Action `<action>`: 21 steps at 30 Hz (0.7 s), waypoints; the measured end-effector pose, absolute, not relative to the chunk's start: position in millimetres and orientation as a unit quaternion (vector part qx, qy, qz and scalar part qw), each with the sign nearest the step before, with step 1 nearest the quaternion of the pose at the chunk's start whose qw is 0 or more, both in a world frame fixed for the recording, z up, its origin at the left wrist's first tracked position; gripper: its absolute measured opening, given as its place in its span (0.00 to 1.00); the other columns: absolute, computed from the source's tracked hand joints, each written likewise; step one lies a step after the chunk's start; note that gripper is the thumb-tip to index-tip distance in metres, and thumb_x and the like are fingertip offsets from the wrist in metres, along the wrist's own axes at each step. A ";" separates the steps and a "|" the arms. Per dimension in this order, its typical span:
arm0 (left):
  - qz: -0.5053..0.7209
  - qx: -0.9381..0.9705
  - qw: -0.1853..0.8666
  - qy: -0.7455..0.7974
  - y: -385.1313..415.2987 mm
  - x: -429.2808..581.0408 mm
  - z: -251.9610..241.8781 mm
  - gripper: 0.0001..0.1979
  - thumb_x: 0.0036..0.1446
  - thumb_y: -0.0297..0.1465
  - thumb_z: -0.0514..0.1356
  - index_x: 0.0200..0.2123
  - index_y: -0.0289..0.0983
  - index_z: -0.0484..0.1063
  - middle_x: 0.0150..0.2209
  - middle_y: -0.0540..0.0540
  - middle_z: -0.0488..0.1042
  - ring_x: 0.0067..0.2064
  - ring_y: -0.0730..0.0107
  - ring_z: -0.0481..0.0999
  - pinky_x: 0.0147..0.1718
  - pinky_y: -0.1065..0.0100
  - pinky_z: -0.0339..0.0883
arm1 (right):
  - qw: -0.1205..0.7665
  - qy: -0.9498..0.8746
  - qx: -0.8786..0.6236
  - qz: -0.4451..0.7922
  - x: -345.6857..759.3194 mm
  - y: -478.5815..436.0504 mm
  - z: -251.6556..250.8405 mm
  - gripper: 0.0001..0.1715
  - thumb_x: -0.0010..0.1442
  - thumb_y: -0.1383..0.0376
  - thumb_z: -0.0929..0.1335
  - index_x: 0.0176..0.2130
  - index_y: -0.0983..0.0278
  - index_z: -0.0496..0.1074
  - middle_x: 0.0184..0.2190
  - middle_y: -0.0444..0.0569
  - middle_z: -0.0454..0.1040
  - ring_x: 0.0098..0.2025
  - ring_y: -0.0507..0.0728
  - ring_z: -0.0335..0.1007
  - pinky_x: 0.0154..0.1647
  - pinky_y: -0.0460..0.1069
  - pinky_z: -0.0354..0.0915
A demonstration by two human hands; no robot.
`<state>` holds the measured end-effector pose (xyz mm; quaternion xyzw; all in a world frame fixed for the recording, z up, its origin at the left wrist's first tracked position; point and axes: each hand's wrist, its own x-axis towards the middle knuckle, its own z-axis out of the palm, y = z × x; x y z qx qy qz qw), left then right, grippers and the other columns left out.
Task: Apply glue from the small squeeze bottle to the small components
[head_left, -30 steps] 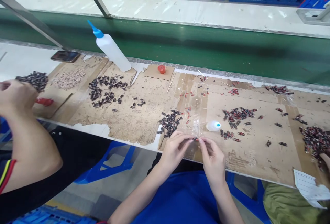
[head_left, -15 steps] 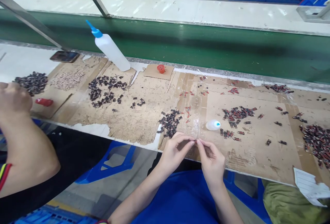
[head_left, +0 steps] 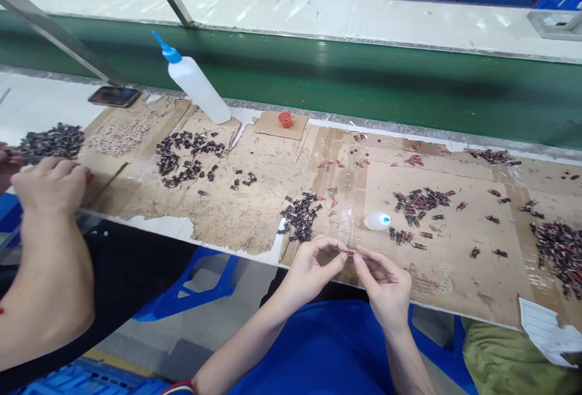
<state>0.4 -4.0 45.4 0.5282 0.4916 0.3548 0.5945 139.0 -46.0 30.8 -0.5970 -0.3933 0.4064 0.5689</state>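
Observation:
A small black-and-red part is between my hands at the front edge of the cardboard-covered bench. My left hand pinches it between thumb and forefinger. From the other side, my right hand closes its thumb and fingertips at the part's right end. Just beyond my left hand lies a pile of small black pieces, with loose red pieces beside it. A small white bottle with a blue tip rests beyond my right hand. Clusters of black-and-red parts are spread to its right.
At the left, a co-worker's hand covers most of a red object. A tall white bottle with a blue nozzle, a red cup and a phone stand or lie along the back. A green conveyor belt runs behind.
My right hand has shifted slightly right and away from my left, so more of the small part shows between them. The co-worker's hand has moved right onto the red object.

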 end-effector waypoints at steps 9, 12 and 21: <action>0.337 0.539 0.591 0.496 -7.2 13.2 28.3 0.07 0.55 0.32 0.62 0.32 0.35 0.77 0.33 0.44 0.79 0.36 0.66 0.77 0.39 0.66 0.70 | 0.585 -0.387 -0.617 0.357 144.2 -45.0 20.4 0.09 0.50 0.61 0.74 0.32 0.65 0.78 0.25 0.50 0.80 0.26 0.55 0.77 0.29 0.47 0.76; 0.337 0.576 0.578 0.468 -5.6 16.7 26.4 0.08 0.57 0.32 0.61 0.40 0.37 0.76 0.38 0.43 0.79 0.40 0.64 0.78 0.44 0.64 0.71 | 0.560 -0.430 -0.638 0.309 157.2 -46.1 17.4 0.08 0.52 0.61 0.73 0.29 0.64 0.78 0.28 0.51 0.79 0.27 0.55 0.77 0.30 0.49 0.76; 0.334 0.747 0.177 0.547 39.4 -19.2 20.8 0.06 0.61 0.28 0.58 0.41 0.39 0.75 0.40 0.43 0.79 0.45 0.57 0.72 0.46 0.54 0.68 | 0.491 -0.489 -0.720 0.031 206.2 -27.7 12.9 0.18 0.55 0.57 0.72 0.43 0.65 0.76 0.45 0.58 0.76 0.49 0.65 0.72 0.50 0.63 0.69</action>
